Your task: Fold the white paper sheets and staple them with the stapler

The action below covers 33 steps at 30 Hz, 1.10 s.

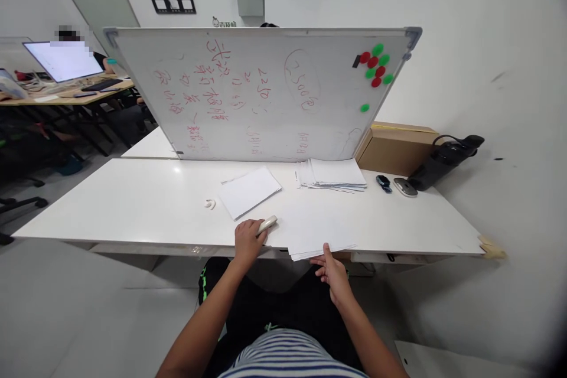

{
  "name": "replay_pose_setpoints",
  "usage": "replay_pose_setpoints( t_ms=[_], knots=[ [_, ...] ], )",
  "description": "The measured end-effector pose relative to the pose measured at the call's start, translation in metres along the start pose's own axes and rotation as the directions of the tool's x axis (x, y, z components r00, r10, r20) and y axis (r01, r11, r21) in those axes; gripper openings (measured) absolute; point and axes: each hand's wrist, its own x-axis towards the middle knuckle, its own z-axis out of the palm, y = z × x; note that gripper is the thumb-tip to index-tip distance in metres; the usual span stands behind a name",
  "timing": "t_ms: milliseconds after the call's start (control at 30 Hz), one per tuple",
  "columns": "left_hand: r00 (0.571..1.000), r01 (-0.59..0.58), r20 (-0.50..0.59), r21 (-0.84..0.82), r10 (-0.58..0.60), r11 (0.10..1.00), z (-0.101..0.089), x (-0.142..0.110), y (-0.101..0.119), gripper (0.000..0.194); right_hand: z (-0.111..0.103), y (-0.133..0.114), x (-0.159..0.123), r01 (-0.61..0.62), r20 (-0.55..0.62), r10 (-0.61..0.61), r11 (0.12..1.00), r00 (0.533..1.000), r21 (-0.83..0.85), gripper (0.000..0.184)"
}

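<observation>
My left hand (248, 242) is closed around what looks like a small off-white stapler (267, 224) near the desk's front edge. To its right, a few sheets of white paper (312, 230) lie with their near edges jutting past the desk. My right hand (334, 277) pinches these edges, thumb on top and fingers underneath. Farther back on the left is a thin set of white sheets (250, 192), slightly askew. A thicker stack of paper (334, 172) rests against the foot of the whiteboard. A small white curved object (209, 204) sits left of the thin set.
The whiteboard (266, 82) with red writing and round magnets stands along the back of the white desk (110, 201). At the right are a cardboard box (394, 150), a black bottle (443, 162), a mouse (405, 186) and a dark watch (383, 182). A person sits behind a monitor (64, 61).
</observation>
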Motion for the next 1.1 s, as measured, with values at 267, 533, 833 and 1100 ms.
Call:
replay_pose_setpoints(
  t_ms=[267,533,833,1100],
  knots=[
    [1.0,-0.014,0.015,0.05,0.014,0.999,0.002,0.004,0.004,0.025,0.011,0.002,0.014,0.032,-0.041,-0.028,0.996,0.999,0.081,0.054],
    [1.0,-0.024,0.012,0.04,0.024,0.999,0.003,0.003,0.002,0.026,0.011,0.007,0.007,0.176,-0.123,-0.164,0.98,0.979,0.097,0.045],
    [0.999,-0.034,-0.023,0.035,0.035,0.999,0.004,0.001,0.003,0.025,-0.039,-0.052,0.009,0.429,-0.075,-0.528,0.758,0.846,-0.491,0.056],
    [0.999,-0.021,-0.036,0.033,0.022,0.999,0.006,-0.001,0.004,0.024,-0.049,-0.182,0.053,0.733,-0.122,-0.847,0.513,0.518,-0.447,0.046]
  ],
)
